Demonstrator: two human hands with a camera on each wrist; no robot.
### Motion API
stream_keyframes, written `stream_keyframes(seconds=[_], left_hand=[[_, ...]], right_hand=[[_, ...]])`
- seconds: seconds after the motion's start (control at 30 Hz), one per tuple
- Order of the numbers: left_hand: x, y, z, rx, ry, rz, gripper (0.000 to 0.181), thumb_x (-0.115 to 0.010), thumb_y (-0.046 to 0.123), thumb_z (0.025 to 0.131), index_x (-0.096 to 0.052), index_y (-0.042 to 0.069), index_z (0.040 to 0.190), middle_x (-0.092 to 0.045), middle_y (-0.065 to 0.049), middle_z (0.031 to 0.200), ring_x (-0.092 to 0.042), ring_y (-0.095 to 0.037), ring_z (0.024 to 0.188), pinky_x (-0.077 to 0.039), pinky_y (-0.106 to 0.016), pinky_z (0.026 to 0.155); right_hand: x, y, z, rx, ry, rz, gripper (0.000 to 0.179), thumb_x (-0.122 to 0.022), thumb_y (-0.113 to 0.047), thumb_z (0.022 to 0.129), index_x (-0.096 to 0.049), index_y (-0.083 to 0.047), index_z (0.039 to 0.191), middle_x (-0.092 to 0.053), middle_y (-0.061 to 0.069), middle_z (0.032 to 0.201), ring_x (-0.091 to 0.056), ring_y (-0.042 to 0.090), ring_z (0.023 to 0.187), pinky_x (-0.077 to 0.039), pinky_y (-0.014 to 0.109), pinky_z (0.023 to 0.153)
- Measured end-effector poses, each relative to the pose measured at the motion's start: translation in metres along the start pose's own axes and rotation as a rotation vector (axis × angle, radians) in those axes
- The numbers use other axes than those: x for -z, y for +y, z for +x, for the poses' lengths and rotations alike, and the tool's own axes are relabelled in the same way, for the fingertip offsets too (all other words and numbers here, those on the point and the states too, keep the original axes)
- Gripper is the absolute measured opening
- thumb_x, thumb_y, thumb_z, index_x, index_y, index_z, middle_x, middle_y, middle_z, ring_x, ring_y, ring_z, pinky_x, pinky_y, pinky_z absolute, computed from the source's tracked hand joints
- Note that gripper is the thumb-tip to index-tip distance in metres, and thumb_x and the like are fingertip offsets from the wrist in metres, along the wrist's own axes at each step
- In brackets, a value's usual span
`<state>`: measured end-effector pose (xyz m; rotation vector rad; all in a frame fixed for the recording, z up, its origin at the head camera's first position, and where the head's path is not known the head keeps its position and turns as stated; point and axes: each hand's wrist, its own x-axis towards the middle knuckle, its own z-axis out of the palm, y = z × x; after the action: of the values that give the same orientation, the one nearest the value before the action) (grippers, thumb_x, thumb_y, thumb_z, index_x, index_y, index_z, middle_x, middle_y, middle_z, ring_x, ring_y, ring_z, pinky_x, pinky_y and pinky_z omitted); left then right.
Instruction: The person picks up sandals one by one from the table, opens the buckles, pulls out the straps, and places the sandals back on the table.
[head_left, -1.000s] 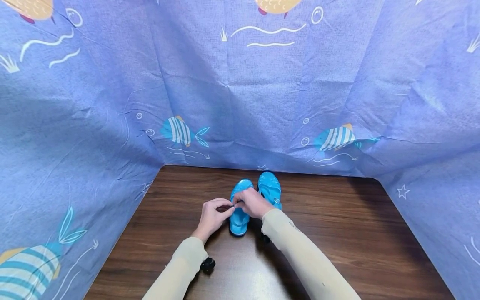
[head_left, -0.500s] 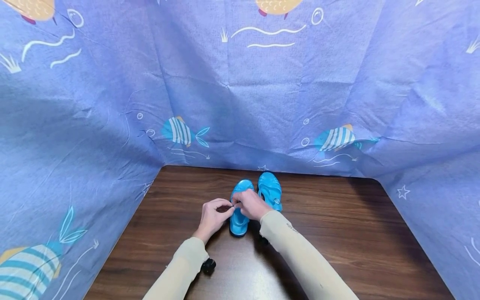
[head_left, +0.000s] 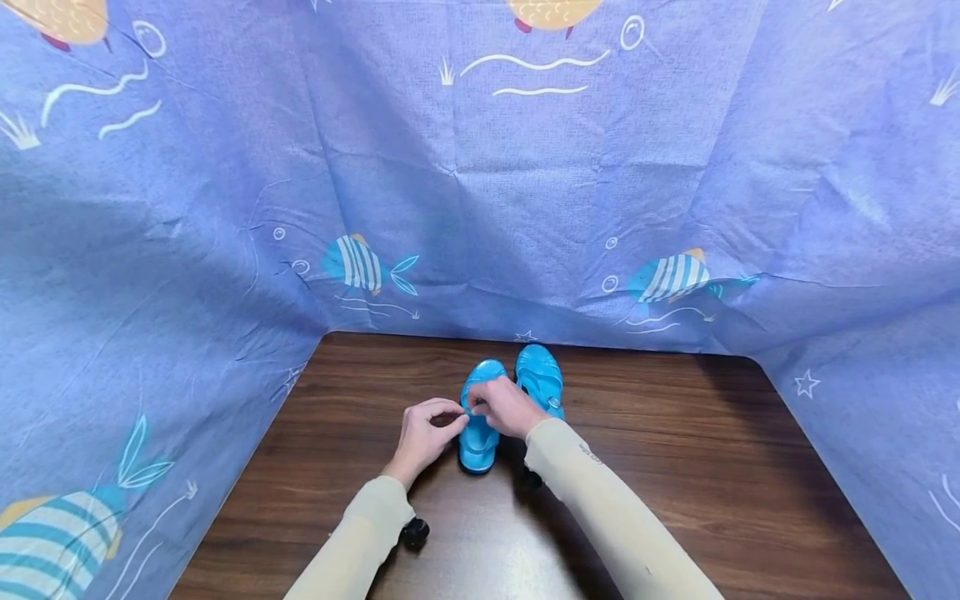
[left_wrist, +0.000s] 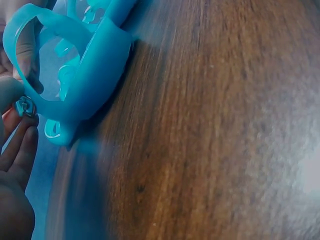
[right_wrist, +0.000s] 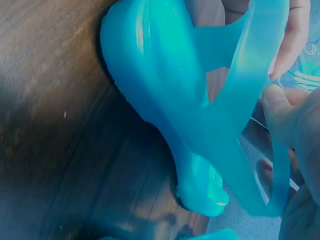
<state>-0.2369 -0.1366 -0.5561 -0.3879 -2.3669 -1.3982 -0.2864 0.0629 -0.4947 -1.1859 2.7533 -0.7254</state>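
Note:
A bright blue sandal stands on the table, with both hands at its side strap. My left hand comes in from the left, thumb and fingertips pinching the strap at a small metal buckle. From the right, my right hand reaches over the sandal. Its thumb and fingers pinch the thin strap end, which loops down in the right wrist view. The fingertips of both hands are close together. A matching second sandal stands just to the right, partly behind the right hand.
The dark wood table carries both sandals near its back edge. Behind and at the sides hangs a blue cloth printed with fish. A small black object shows under the left sleeve.
The right hand shifted slightly down and left, then back up and right, staying at the strap. The left hand and both sandals have kept their places.

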Motion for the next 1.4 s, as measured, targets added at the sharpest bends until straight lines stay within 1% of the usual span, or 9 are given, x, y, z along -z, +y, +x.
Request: stream_keyframes(seconds=[0.07,0.17,0.27,0.33,0.57,0.7,1.0,1.2,1.4], left_hand=[[0.0,0.0,0.0,-0.007,-0.001,-0.009,0.011,-0.089,0.016,0.086,-0.085,0.016,0.096,-0.08,0.006,0.1,-0.076,-0.014,0.097,-0.061,-0.032,0.085],[0.0,-0.001,-0.001,-0.015,-0.002,-0.014,0.012,-0.089,0.018,0.086,-0.085,0.018,0.097,-0.08,0.005,0.101,-0.076,-0.015,0.098,-0.062,-0.031,0.085],[-0.001,-0.002,-0.001,-0.013,-0.01,-0.029,0.011,-0.088,0.019,0.087,-0.085,0.019,0.098,-0.079,0.006,0.102,-0.076,-0.014,0.098,-0.062,-0.029,0.085],[-0.001,-0.003,-0.001,-0.012,-0.014,-0.041,0.011,-0.088,0.02,0.088,-0.085,0.019,0.098,-0.079,0.006,0.103,-0.076,-0.013,0.097,-0.061,-0.027,0.084],[-0.001,-0.004,-0.002,-0.058,0.01,-0.061,0.013,-0.088,0.017,0.087,-0.085,0.016,0.1,-0.08,0.002,0.102,-0.077,-0.016,0.094,-0.062,-0.024,0.08],[-0.001,-0.004,-0.003,-0.047,0.007,-0.071,0.012,-0.088,0.016,0.087,-0.086,0.016,0.099,-0.08,0.003,0.102,-0.077,-0.015,0.094,-0.061,-0.023,0.08],[0.001,-0.005,-0.003,-0.003,-0.006,-0.069,0.013,-0.087,0.013,0.088,-0.085,0.008,0.1,-0.079,0.005,0.101,-0.076,-0.012,0.095,-0.062,-0.025,0.083],[0.001,-0.004,-0.004,-0.004,-0.002,-0.049,0.013,-0.087,0.012,0.088,-0.085,0.007,0.1,-0.079,0.003,0.101,-0.076,-0.013,0.096,-0.062,-0.026,0.083],[0.002,-0.004,-0.005,-0.01,0.012,-0.054,0.013,-0.087,0.011,0.087,-0.085,0.007,0.099,-0.079,0.003,0.101,-0.076,-0.013,0.096,-0.062,-0.026,0.083]], right_hand=[[0.001,0.0,0.0,0.003,0.002,-0.005,0.004,-0.073,-0.013,0.1,-0.075,-0.016,0.097,-0.073,-0.004,0.092,-0.066,0.012,0.08,-0.057,0.022,0.072],[0.003,0.001,-0.001,0.006,0.011,-0.013,0.005,-0.076,-0.015,0.098,-0.079,-0.017,0.102,-0.077,-0.005,0.097,-0.071,0.013,0.087,-0.06,0.026,0.079],[0.003,0.0,0.0,-0.004,0.013,-0.011,0.011,-0.076,-0.018,0.098,-0.082,-0.019,0.106,-0.078,-0.007,0.101,-0.072,0.011,0.095,-0.061,0.029,0.086],[0.003,0.0,0.0,-0.016,0.012,0.012,0.012,-0.076,-0.018,0.097,-0.083,-0.019,0.107,-0.079,-0.009,0.102,-0.072,0.009,0.098,-0.06,0.029,0.089],[-0.001,0.001,0.001,-0.029,0.037,0.106,0.011,-0.076,-0.016,0.097,-0.085,-0.016,0.103,-0.08,-0.006,0.097,-0.074,0.009,0.096,-0.06,0.025,0.085],[-0.002,0.003,0.002,-0.011,0.045,0.122,0.01,-0.077,-0.014,0.096,-0.086,-0.014,0.101,-0.081,-0.004,0.096,-0.074,0.01,0.095,-0.06,0.023,0.082],[-0.002,0.015,-0.001,-0.03,0.095,0.127,0.009,-0.078,-0.013,0.095,-0.086,-0.011,0.099,-0.081,-0.003,0.093,-0.075,0.011,0.091,-0.061,0.025,0.078],[-0.001,0.017,-0.002,0.01,0.111,0.121,0.008,-0.078,-0.012,0.095,-0.086,-0.01,0.097,-0.081,-0.005,0.09,-0.075,0.01,0.089,-0.061,0.026,0.078],[0.003,0.017,-0.005,-0.009,0.11,0.085,0.008,-0.077,-0.013,0.097,-0.085,-0.01,0.098,-0.08,-0.004,0.092,-0.075,0.011,0.09,-0.062,0.029,0.08]])
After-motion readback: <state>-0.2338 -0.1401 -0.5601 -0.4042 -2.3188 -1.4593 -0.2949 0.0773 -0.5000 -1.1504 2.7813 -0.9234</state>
